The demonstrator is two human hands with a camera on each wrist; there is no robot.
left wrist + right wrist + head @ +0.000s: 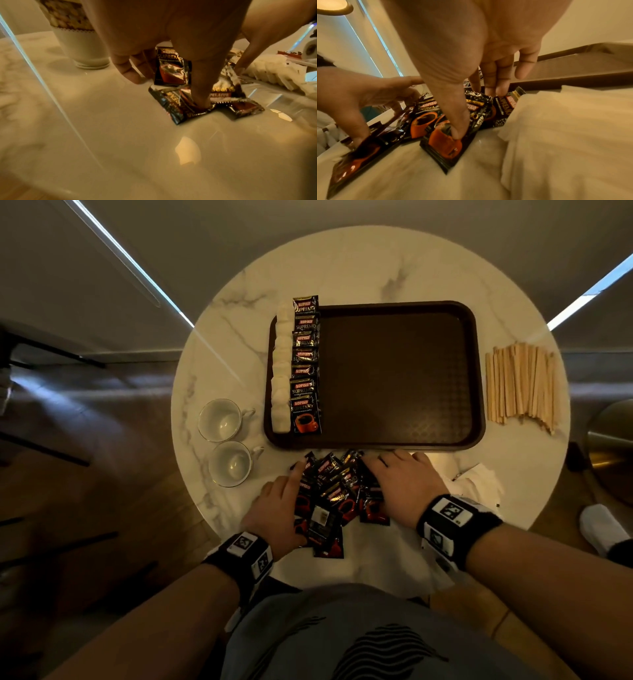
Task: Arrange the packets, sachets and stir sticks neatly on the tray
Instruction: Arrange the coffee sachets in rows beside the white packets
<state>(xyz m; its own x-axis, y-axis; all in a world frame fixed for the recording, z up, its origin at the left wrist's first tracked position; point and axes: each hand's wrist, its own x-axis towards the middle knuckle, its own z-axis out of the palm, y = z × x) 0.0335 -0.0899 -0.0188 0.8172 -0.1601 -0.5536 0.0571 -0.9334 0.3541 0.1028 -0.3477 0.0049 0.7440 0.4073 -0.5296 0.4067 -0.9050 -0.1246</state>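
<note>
Left hand (274, 505) spread, fingers pressed on loose coffee packets (330, 494) on surface before tray (397, 441); right hand (400, 484) likewise. Pile being gathered. Second packet row judged next; stir sticks (522, 383) untouched at right.

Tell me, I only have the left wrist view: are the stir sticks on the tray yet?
Observer: No. The stir sticks lie on the table, right of the tray.
Operator: What's on the tray, then?
Observer: A column of coffee packets beside the white sachets, along its left edge.
Operator: I see one cup. Any more?
Observer: Two: a far cup and a near cup, both empty, left of the tray.
</note>
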